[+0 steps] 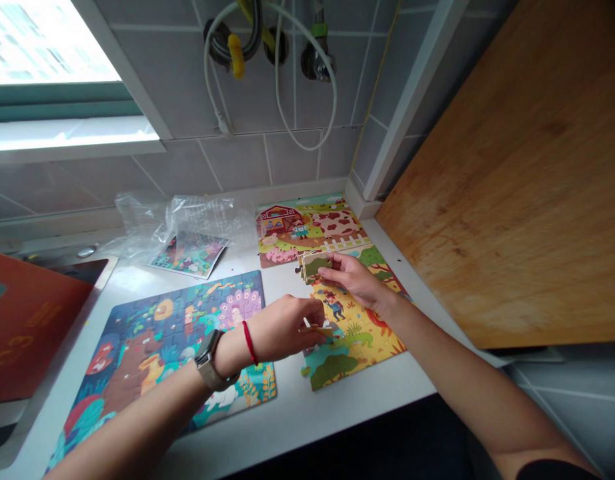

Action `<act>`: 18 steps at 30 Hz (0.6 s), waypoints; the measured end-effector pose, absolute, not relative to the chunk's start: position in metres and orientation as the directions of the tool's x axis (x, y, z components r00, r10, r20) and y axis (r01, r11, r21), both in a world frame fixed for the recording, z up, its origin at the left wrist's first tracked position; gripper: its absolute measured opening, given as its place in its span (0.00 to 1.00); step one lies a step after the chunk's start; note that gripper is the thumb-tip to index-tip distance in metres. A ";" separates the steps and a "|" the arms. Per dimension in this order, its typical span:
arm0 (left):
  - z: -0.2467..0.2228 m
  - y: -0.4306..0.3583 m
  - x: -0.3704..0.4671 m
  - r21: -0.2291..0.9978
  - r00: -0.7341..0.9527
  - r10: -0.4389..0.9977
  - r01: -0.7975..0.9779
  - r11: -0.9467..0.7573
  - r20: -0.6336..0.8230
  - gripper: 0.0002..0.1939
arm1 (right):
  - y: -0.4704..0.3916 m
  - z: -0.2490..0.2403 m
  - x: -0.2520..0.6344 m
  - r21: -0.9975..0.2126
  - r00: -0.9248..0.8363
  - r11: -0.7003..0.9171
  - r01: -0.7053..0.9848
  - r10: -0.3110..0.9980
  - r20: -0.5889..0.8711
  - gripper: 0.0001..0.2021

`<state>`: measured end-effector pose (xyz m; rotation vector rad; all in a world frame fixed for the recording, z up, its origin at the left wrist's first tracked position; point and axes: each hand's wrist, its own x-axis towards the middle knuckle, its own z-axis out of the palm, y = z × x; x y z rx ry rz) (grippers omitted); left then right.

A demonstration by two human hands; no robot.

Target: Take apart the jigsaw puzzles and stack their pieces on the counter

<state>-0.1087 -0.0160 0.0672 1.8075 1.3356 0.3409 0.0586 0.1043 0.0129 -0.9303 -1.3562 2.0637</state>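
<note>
My left hand [287, 321], with a watch and a red cord at the wrist, is closed on a puzzle piece [318, 329] seen nearly edge-on. It is held over the left side of the yellow safari puzzle [360, 323], which has a ragged left edge. Farther back, my right hand [356, 277] pinches a small stack of puzzle pieces [315, 268], the front one mostly green. Those pieces are above the place where the safari puzzle meets the farm puzzle [307, 230]. Beneath my left forearm lies a dark blue forest puzzle [172, 333], partly covered by it.
Clear plastic bags [182, 217] lie along the wall, by a printed picture sheet [190, 255]. An orange box [32, 320] stands at the left. A wooden panel [517, 187] borders the right side. White cable [332, 100] and pipes hang on the tiled wall.
</note>
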 end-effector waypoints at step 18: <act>0.046 0.029 -0.175 0.914 0.128 0.918 0.216 0.343 -0.374 0.25 | 0.100 0.018 0.055 -0.988 -0.661 -0.148 -0.049 0.746 -0.079 0.16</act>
